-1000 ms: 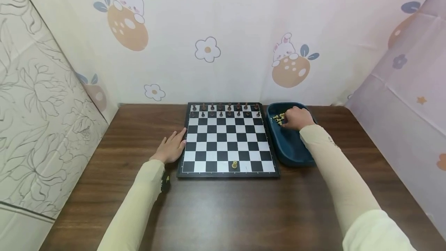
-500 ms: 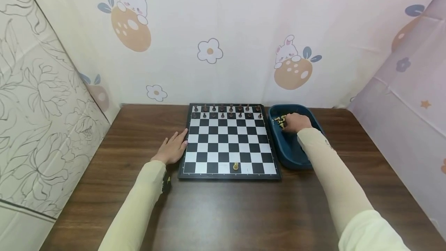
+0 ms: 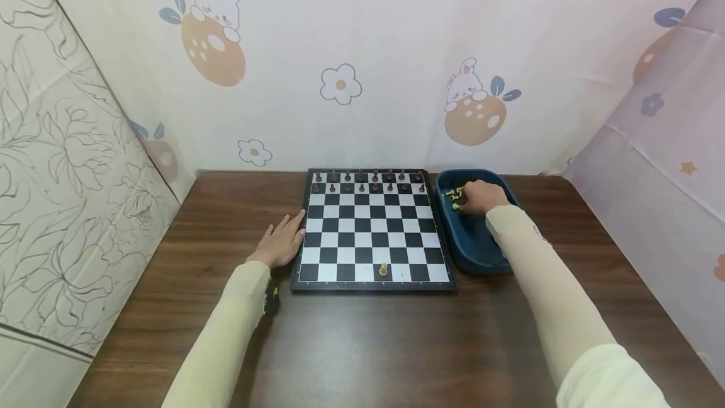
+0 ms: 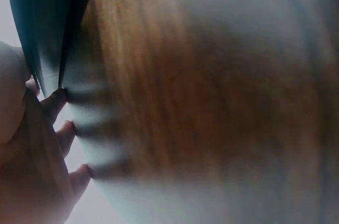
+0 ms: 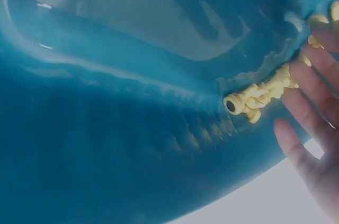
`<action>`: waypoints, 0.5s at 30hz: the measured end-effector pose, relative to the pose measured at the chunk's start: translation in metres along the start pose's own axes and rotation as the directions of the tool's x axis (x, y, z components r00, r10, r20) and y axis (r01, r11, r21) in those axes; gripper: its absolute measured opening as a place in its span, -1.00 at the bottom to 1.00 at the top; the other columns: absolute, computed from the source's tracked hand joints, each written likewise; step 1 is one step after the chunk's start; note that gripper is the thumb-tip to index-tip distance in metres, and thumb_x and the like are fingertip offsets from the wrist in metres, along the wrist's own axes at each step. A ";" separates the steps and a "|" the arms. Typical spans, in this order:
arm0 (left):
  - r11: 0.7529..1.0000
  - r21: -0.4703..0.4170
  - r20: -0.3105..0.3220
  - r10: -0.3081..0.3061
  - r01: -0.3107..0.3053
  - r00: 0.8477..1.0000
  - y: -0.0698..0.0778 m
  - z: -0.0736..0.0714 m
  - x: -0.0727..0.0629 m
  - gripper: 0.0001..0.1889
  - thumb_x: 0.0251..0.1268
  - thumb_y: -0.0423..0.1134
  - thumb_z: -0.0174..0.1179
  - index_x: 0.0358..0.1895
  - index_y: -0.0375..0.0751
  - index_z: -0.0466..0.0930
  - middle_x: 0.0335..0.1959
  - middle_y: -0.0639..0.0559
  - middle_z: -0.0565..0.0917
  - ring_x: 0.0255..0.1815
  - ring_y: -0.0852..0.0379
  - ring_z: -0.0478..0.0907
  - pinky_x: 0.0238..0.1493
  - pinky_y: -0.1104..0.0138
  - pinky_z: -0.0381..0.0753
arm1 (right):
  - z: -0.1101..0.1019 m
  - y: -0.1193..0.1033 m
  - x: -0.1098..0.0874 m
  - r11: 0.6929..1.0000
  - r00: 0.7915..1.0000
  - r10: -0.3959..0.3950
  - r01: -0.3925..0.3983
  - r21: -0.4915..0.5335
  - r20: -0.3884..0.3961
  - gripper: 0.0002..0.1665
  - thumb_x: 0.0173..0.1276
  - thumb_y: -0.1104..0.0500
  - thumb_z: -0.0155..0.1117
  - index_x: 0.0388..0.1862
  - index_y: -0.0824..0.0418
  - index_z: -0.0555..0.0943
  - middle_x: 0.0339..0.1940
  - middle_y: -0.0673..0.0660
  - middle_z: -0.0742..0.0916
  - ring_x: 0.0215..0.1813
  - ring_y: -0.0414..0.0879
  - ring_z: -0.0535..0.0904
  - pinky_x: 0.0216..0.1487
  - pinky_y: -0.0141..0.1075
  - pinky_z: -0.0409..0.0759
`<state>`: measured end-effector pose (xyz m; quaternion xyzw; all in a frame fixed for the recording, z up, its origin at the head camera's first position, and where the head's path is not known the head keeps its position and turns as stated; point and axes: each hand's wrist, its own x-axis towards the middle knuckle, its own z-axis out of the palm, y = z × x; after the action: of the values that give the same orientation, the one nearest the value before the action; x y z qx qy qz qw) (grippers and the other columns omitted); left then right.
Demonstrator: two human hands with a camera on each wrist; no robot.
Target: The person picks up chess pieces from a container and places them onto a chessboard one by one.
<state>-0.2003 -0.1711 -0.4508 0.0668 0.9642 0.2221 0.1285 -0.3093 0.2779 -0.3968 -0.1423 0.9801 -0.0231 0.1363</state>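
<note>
My left hand (image 3: 277, 241) lies at the left edge of the chessboard (image 3: 363, 232), fingers spread and fingertips touching its rim. In the left wrist view, the fingers (image 4: 66, 138) rest on the table beside the dark board edge. My right hand (image 3: 481, 197) is down inside the blue tray (image 3: 476, 257), among pale yellow chess pieces (image 3: 453, 194). Up close in the right wrist view, its loosely extended fingers (image 5: 310, 113) touch the pile of yellow chess pieces (image 5: 265, 92); no piece is visibly gripped. One yellow chess piece (image 3: 383, 270) stands on the board's near row.
Two rows of dark brown chess pieces (image 3: 361, 187) stand along the board's far side. The wooden table (image 3: 362, 345) ends at a patterned curtain (image 3: 396, 112) behind. The tray stands close to the board's right edge, and its raised walls surround my right hand.
Within the tray, my right hand has shifted slightly and some yellow chess pieces have moved. My left hand keeps its place at the board. The head view has shifted a little.
</note>
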 end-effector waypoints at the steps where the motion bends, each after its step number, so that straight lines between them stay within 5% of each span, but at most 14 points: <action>1: 1.000 -0.002 -0.002 0.000 0.000 1.000 0.000 0.000 0.001 -0.41 0.55 -0.04 -0.33 0.54 -0.11 -0.16 0.53 -0.09 0.00 0.52 -0.15 -0.17 0.40 -0.17 -0.26 | -0.003 0.000 -0.001 1.000 1.000 -0.005 0.005 0.002 -0.003 -0.81 0.22 0.17 0.32 -0.37 0.31 0.69 -0.52 0.09 0.67 -0.51 -0.04 0.51 -0.42 -0.15 0.56; 15: 1.000 0.003 0.015 -0.003 0.003 1.000 0.001 0.001 0.001 -0.40 0.55 -0.04 -0.34 0.54 -0.12 -0.18 0.52 -0.12 0.00 0.52 -0.16 -0.19 0.40 -0.17 -0.28 | -0.025 -0.003 -0.019 0.997 0.997 -0.065 0.062 -0.054 -0.052 -0.78 0.19 0.14 0.33 -0.30 0.29 0.71 -0.39 0.12 0.71 -0.45 -0.06 0.54 -0.31 -0.08 0.60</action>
<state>-0.2008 -0.1698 -0.4510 0.0671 0.9636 0.2202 0.1358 -0.2980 0.2805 -0.3672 -0.1761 0.9787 -0.0056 0.1056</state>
